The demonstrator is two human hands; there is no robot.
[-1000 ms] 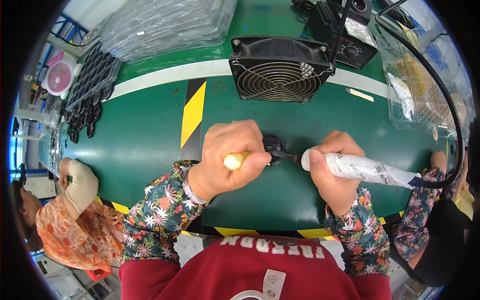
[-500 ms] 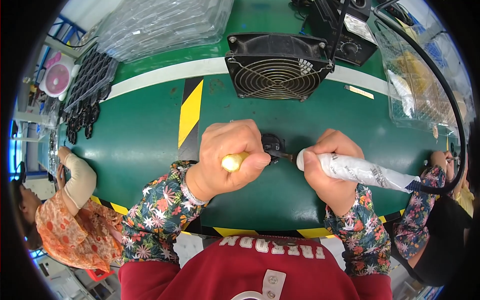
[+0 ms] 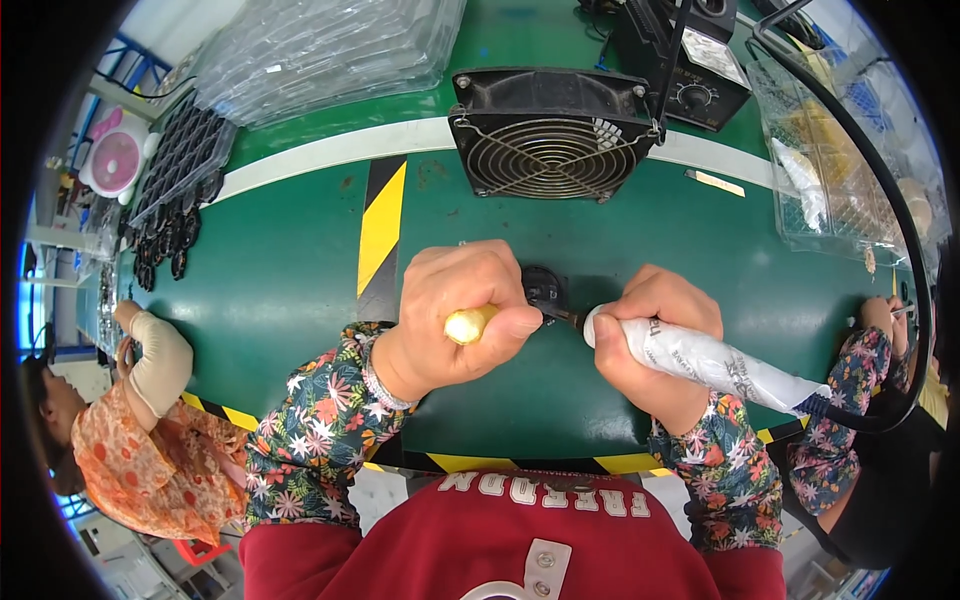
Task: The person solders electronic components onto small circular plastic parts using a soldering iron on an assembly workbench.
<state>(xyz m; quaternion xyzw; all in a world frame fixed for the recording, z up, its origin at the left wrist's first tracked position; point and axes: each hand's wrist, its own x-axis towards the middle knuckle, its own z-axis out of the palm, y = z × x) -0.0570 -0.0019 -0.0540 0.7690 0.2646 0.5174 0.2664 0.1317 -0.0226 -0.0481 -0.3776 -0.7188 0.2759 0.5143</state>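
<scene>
My left hand (image 3: 455, 315) is closed around a yellow, rod-like thing (image 3: 468, 325) whose rounded end points toward me; the rest of it is hidden in the fist. In my right hand (image 3: 660, 335) is a soldering iron (image 3: 720, 362), its handle wrapped in white printed plastic. Its metal tip reaches left to a small, dark, round part (image 3: 542, 288) on the green table, just beyond my left thumb. My left hand partly covers that part, so I cannot tell exactly where the tip touches it.
A black fan (image 3: 555, 140) with a wire guard stands beyond my hands. Behind it at right is a black control box (image 3: 690, 75). A black cable (image 3: 905, 210) loops down the right side. Clear trays (image 3: 330, 60) are stacked at far left. Co-workers sit on both sides.
The soldering iron has tilted: its cable end has swung down toward me, and its front end has moved slightly left. My left hand has hardly moved.
</scene>
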